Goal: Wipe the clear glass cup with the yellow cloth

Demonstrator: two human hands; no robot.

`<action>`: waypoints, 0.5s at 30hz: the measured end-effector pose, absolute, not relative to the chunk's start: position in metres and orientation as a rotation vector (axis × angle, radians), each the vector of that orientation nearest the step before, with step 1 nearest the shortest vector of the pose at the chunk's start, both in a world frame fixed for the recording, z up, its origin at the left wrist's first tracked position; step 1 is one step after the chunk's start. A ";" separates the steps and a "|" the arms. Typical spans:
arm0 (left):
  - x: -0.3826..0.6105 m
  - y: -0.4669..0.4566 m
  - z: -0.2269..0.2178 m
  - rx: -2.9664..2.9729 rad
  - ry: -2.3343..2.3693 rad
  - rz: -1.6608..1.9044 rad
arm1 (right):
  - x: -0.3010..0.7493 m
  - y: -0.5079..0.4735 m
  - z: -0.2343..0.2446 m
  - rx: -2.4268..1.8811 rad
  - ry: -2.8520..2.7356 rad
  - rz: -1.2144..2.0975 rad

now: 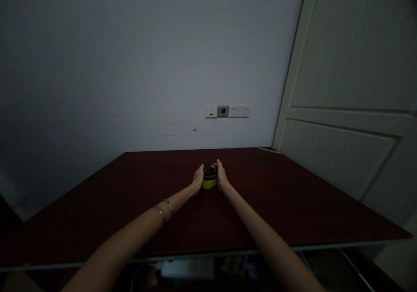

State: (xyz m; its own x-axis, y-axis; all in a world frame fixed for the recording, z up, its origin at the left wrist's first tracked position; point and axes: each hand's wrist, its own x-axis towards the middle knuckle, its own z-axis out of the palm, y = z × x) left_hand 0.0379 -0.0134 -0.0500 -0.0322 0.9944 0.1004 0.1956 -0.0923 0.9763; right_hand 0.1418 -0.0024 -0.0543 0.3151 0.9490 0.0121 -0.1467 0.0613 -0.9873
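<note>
A small yellow-and-black object [210,182] rests on the dark red tabletop [156,170], its yellow part low on the near side and a black band above. Its exact kind is too dark and small to make out. My left hand [198,178] presses against its left side, and from the right my right hand [222,175] does the same, so it is held between the two palms. The fingers of both hands point away from me along its sides. Two bracelets [164,211] circle my left forearm.
Behind the table, a white wall carries a row of sockets [239,111]. A pale panelled door [339,144] stands along the right. Below the table's front edge, a white item [187,268] and other dim things lie in shadow.
</note>
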 end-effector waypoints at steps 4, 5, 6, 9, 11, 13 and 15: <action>0.048 -0.020 -0.048 1.348 1.274 1.202 | 0.153 -0.005 -0.059 -1.181 -0.851 1.028; 0.049 -0.021 -0.046 1.348 1.282 1.200 | 0.154 -0.005 -0.060 -1.179 -0.839 1.031; 0.050 -0.023 -0.045 1.354 1.299 1.197 | 0.154 -0.005 -0.062 -1.178 -0.828 1.035; 0.052 -0.026 -0.042 1.385 1.341 1.176 | 0.154 -0.006 -0.066 -1.181 -0.823 1.041; 0.052 -0.027 -0.042 1.399 1.351 1.163 | 0.154 -0.006 -0.068 -1.184 -0.843 1.034; 0.053 -0.028 -0.042 1.410 1.364 1.157 | 0.155 -0.005 -0.071 -1.184 -0.884 1.020; 0.053 -0.028 -0.042 1.417 1.377 1.155 | 0.157 -0.003 -0.074 -1.172 -0.959 0.996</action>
State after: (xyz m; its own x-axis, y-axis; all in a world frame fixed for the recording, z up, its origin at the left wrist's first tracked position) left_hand 0.0532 -0.0283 -0.0419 -0.0226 0.9976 0.0649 0.2375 -0.0577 0.9697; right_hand 0.1565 -0.0033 -0.0745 0.2784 0.9577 0.0731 -0.1095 0.1072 -0.9882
